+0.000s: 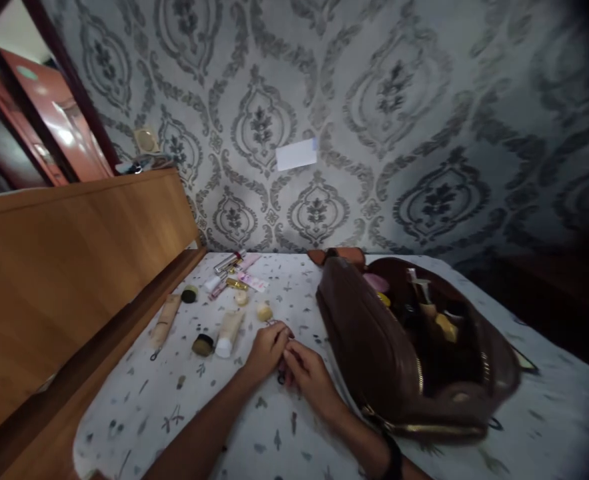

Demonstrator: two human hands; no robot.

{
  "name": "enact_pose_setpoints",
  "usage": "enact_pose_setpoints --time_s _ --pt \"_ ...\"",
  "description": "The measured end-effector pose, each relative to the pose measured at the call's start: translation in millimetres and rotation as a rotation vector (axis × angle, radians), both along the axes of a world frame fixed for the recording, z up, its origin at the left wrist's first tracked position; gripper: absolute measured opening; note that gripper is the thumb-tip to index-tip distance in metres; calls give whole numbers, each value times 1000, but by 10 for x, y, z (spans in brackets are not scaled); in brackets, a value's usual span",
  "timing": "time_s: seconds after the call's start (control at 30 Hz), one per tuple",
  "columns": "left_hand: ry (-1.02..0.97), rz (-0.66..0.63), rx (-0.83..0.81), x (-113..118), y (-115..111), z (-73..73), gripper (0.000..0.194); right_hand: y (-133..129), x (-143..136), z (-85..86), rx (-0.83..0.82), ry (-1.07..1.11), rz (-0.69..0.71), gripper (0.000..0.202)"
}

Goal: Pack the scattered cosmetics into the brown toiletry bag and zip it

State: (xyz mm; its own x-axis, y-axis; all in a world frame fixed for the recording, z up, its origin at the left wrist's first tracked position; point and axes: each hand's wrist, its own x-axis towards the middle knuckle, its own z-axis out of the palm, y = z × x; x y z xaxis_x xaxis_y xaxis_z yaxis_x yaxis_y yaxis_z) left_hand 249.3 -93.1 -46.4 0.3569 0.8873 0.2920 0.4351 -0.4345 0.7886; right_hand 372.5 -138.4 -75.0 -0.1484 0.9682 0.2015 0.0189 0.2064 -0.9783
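Observation:
My left hand (268,348) and my right hand (308,375) meet low over the patterned sheet, fingers curled in and touching. Whatever lies between them is too hidden to name. Just beyond the left hand sits a small cream-coloured round piece (264,311). Left of that hand lie a squeeze tube (230,332) with a white cap and a dark-lidded jar (203,345). To the right of my right hand stands an unzipped brown cosmetic bag (374,333); bottles and a yellow item (446,327) show inside it.
Farther left are a beige tube (165,320), a small dark-lidded pot (189,294) and a cluster of slim cosmetics (231,270). An orange-brown case (347,255) lies behind the bag. A wooden board (84,267) borders the left side; the patterned wall (314,113) rises behind.

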Motion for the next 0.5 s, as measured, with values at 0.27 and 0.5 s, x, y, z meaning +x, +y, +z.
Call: enact_pose_setpoints --time_s 0.27,0.5 --pt "-37 -6 -14 -54 19 -9 24 37 -22 100 -110 -59 10 33" --pt "-107 38 -8 -69 40 -84 18 244 22 92 -223 -35 -88 33"
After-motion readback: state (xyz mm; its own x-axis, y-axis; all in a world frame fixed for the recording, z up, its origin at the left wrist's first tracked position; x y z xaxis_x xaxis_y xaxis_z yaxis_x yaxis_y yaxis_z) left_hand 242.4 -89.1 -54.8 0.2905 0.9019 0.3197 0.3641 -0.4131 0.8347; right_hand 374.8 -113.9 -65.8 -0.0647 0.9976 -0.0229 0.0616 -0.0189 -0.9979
